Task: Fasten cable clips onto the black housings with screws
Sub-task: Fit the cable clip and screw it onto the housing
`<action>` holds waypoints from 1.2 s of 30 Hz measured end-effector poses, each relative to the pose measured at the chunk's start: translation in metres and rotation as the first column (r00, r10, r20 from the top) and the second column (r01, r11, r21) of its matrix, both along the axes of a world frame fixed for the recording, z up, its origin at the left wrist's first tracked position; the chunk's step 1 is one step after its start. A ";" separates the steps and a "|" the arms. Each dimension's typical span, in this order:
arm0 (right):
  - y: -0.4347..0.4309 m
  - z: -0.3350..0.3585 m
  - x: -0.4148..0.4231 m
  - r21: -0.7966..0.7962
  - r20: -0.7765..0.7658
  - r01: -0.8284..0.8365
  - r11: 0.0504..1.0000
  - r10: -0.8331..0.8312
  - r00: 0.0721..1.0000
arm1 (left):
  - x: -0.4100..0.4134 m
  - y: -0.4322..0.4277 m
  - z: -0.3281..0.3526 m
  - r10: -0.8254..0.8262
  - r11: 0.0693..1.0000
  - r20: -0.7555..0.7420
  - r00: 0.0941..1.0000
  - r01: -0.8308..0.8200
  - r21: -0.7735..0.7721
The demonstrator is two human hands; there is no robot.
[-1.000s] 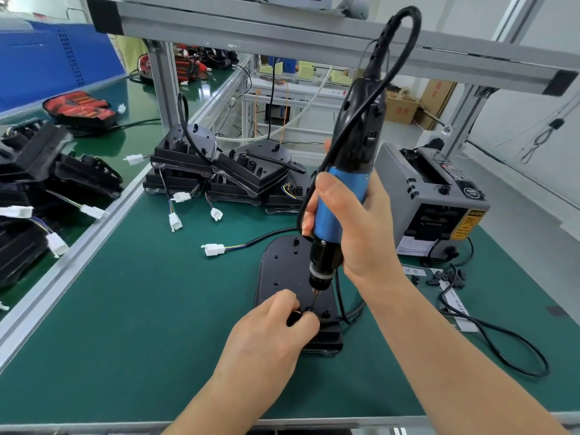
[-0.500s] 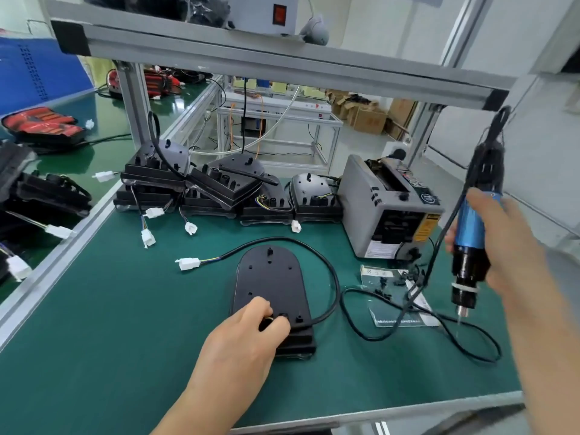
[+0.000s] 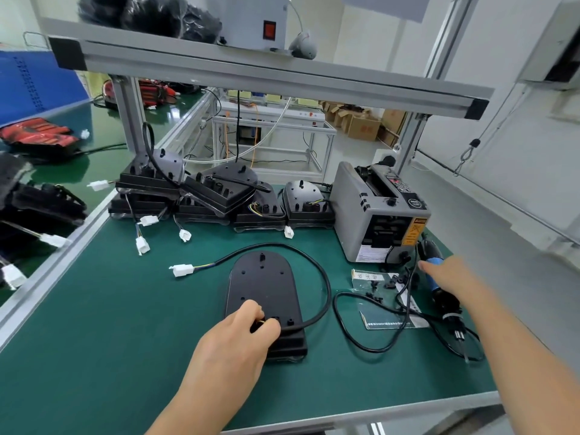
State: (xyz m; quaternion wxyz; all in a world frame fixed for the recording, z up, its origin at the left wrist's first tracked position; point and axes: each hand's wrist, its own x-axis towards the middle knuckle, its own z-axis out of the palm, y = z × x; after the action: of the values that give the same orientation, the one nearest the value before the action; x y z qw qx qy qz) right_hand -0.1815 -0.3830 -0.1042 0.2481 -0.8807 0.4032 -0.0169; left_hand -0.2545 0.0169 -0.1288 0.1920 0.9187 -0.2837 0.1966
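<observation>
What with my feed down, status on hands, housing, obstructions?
Left hand pinching near end of black housing. Right hand on screwdriver lying on mat, grip unclear. Cable loops alongside, not blocking.

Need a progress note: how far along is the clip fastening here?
Done: unclear; the clip spot hides under the left hand, which pinches the near end of the flat black oval housing. In hand: the right hand holds the blue-and-black electric screwdriver down by the green mat, off the work. Left: perhaps the stacked black housings behind.
</observation>
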 end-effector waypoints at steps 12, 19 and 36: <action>0.021 0.002 0.004 -0.387 -0.321 -0.111 0.915 -0.021 0.947 | 0.001 0.000 -0.001 -0.003 1.000 0.007 1.000 0.003 0.005; 0.008 0.004 0.000 -0.319 -0.333 -0.173 0.932 0.060 0.941 | 0.000 0.000 -0.001 -0.008 1.000 0.019 1.000 0.008 -0.015; 0.013 0.013 -0.013 -0.311 -0.254 -0.173 0.935 0.093 0.963 | 0.001 0.001 -0.002 -0.020 1.000 0.044 0.999 0.021 -0.019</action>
State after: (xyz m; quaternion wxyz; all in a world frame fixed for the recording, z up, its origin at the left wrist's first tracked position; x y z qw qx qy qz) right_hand -0.1945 -0.3701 -0.0914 0.0482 -0.9309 0.3602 0.0370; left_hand -0.2533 0.0177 -0.1307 0.1968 0.9093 -0.2954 0.2174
